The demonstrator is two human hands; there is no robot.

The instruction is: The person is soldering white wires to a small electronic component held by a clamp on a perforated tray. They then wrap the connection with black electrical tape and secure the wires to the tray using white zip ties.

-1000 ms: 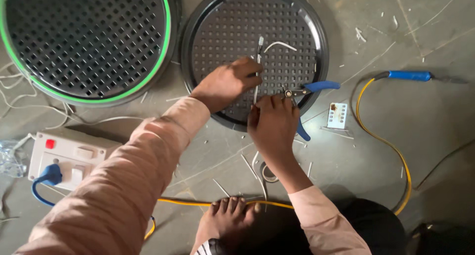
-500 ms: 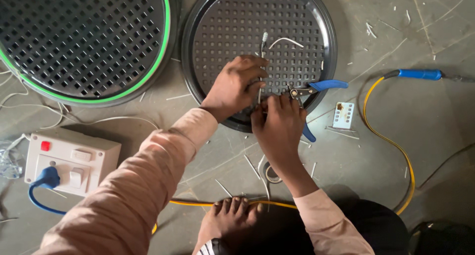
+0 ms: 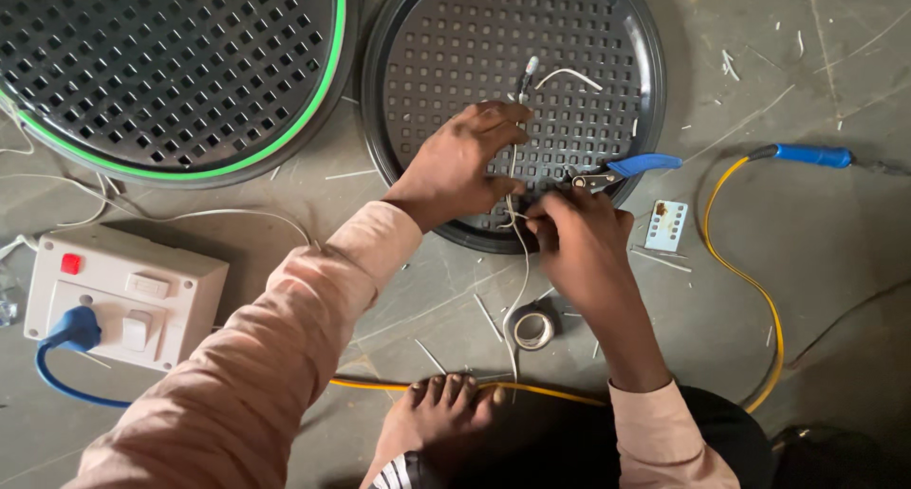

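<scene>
Together, hands [image 3: 517, 190] on white wire [image 3: 513, 171]

a thin white wire [image 3: 513, 181] runs upright across the black perforated round tray [image 3: 446, 34], pinched low between both hands.

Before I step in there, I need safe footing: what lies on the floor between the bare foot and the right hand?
Head view: between the foot and right hand lie a tape roll and thin white wire.
</scene>
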